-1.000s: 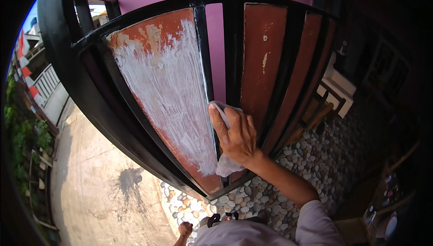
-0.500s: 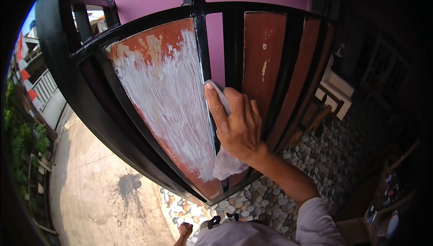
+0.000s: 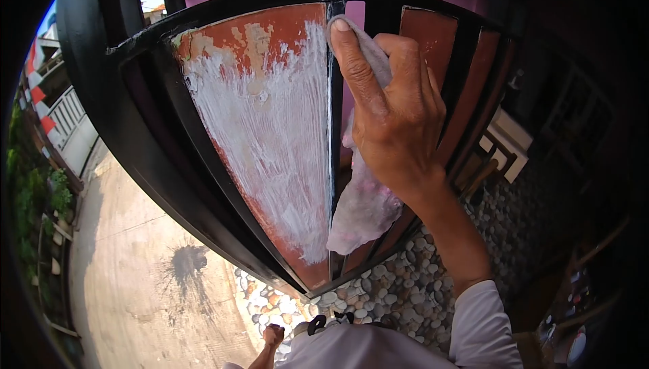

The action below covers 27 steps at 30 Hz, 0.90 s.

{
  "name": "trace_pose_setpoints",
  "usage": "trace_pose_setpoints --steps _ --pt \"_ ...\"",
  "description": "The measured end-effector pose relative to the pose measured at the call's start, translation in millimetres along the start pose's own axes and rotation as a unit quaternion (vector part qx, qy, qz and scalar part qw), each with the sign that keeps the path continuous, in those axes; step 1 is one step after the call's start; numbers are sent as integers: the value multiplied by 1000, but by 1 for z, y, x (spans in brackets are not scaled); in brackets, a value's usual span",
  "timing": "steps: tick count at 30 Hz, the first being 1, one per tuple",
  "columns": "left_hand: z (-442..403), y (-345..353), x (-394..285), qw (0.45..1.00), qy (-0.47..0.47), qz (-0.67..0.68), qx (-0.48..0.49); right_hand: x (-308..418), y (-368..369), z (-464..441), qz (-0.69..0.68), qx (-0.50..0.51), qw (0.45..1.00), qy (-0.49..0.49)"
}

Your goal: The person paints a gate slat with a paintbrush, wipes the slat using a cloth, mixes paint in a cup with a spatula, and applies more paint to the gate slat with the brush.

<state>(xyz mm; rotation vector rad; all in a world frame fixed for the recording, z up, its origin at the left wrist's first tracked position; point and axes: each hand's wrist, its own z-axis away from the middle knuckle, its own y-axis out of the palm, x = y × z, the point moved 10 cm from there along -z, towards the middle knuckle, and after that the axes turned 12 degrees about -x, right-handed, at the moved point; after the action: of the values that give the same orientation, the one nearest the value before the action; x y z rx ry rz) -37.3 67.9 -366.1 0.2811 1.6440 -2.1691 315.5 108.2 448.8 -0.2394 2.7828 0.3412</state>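
Observation:
My right hand (image 3: 399, 109) grips a greyish cloth (image 3: 365, 213), its thumb pressing a fold against the black bar near the top right edge of a panel. The cloth's loose end hangs below the palm. The reddish-brown panel (image 3: 260, 132) is covered with streaky white coating, with bare and peeling patches along its top. A thin white line runs down the black bar (image 3: 332, 132) beside it. Low in the view, my left hand (image 3: 273, 334) hangs near my body with its fingers curled; whether it holds anything is too small to tell.
More reddish-brown panels (image 3: 427, 34) stand between black bars at the right. Pebbled flooring (image 3: 399, 281) lies below, with sunlit concrete (image 3: 128, 254) bearing a dark stain at the left. A wooden chair-like object (image 3: 497, 153) is behind the gate. Plants (image 3: 57, 193) line the far left.
My right hand has moved up along the bar with the cloth, from around mid-height to near the panel's top. The view has shifted slightly. My left hand remains low.

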Motion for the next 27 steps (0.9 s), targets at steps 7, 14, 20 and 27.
trace_pose_setpoints --steps 7,14,20,27 --pt "17 0 8 999 -30 30 15 14 -6 36 -25 86 996 30" --pt "20 -11 4 998 13 51 -26 27 -14 77 -50 145 987 53" --pt "18 -4 15 1000 -3 7 3 39 -21 114 -72 170 980 71" --pt "25 -8 18 1000 -10 1 3 50 -28 151 -84 190 973 97"
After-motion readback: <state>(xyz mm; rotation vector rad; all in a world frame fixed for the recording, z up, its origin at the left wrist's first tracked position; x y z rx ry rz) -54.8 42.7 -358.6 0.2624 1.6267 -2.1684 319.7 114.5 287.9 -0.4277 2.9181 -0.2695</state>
